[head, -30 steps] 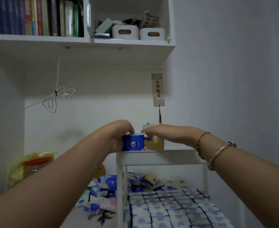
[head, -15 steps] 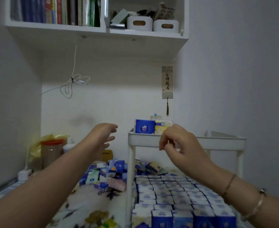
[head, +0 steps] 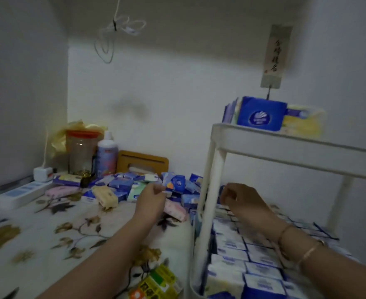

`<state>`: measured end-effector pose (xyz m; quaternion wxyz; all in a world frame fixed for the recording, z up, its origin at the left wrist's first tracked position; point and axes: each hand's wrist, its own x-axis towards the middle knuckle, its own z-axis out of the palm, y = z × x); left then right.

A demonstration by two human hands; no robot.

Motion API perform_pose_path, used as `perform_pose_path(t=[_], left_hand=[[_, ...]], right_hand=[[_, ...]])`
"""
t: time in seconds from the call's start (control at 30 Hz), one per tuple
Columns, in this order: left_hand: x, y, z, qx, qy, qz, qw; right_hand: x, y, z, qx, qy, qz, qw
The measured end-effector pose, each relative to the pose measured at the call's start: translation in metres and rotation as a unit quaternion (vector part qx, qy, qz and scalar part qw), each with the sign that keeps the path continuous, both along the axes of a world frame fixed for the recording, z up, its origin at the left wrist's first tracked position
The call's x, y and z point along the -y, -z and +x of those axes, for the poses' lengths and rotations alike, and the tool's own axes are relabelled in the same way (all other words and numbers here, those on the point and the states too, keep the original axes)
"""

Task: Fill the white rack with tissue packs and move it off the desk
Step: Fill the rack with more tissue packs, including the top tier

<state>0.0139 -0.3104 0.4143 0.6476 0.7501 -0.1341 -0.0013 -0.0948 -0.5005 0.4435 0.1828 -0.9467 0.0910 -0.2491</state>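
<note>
White rack [head: 285, 145] stands on the desk [head: 48, 234] at right: top tier carries one blue pack [head: 261, 114] and one yellow pack [head: 303, 124] plus thin packs behind, count unclear; lower tier [head: 253, 262] is tiled with rows of packs, too many and too blurred to count. Loose pile of tissue packs [head: 147, 188] lies left of the rack, with one jar [head: 80, 152] and one bottle [head: 106, 156] behind. Left hand [head: 150, 201] hovers over the pile and right hand [head: 241, 201] over the lower tier, apart, fingers loosely curled, holding nothing; both have dropped from top-tier height half a second ago.
</note>
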Motion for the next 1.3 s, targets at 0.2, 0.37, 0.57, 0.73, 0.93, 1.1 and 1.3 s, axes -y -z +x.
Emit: perform_pose_path(t=[0.2, 0.37, 0.57, 0.73, 0.93, 1.1, 1.3], left_hand=[[0.016, 0.049, 0.028, 0.045, -0.002, 0.001, 0.999], [0.02, 0.049, 0.039, 0.081, 0.025, -0.004, 0.996], [0.021, 0.058, 0.047, 0.117, 0.041, 0.024, 0.992], [0.019, 0.056, 0.055, 0.166, 0.034, 0.034, 0.985], [0.014, 0.044, 0.052, 0.293, 0.002, 0.204, 0.934], [0.005, 0.043, 0.058, 0.266, -0.053, 0.159, 0.949], [-0.002, 0.041, 0.065, 0.13, -0.084, 0.033, 0.987]], right_hand=[[0.037, 0.012, 0.1, -0.123, -0.032, 0.006, 0.992], [0.027, 0.004, 0.133, -0.29, -0.106, -0.016, 0.951], [0.025, 0.021, 0.156, -0.322, -0.071, -0.162, 0.93], [0.027, 0.004, 0.155, -0.135, -0.114, 0.177, 0.968], [0.001, 0.01, 0.161, -0.292, -0.194, 0.311, 0.883], [-0.009, 0.006, 0.167, -0.202, -0.17, 0.407, 0.874], [0.022, 0.028, 0.181, -0.07, -0.125, 0.071, 0.987]])
